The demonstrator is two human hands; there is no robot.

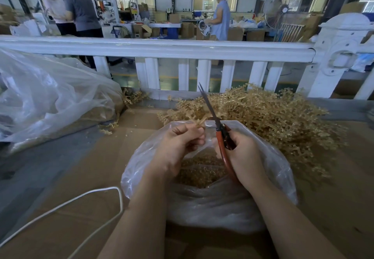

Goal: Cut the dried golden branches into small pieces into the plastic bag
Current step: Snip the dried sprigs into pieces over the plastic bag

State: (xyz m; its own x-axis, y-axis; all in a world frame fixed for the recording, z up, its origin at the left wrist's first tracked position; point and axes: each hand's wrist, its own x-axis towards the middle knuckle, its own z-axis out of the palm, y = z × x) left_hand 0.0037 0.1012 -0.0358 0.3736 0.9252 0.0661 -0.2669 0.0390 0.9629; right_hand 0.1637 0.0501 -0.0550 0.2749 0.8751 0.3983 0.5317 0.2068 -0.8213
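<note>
- Nearest the viewer, a white cord loops over the brown cardboard covering the table, below and left of the left hand.
- Left hand has its fingers curled, pinching a short golden twig just above the fingertips.
- Right hand grips the red handles of the scissors; blades nearly closed, pointing up and away, right beside the twig.
- Under both hands sits the clear plastic bag, mouth open, thin and crinkly, with a bed of small golden pieces inside.
- Beyond the right hand, a big bristly pile of golden branches, dry and knobbly, touching the bag's far edge.
- Off past the left hand, a large cloudy plastic sack slumps on the table, a few stray bits beside it.
- Behind everything, a glossy white railing.
- Farther still, a workshop: three people standing, cartons, a tall fan, big windows.
</note>
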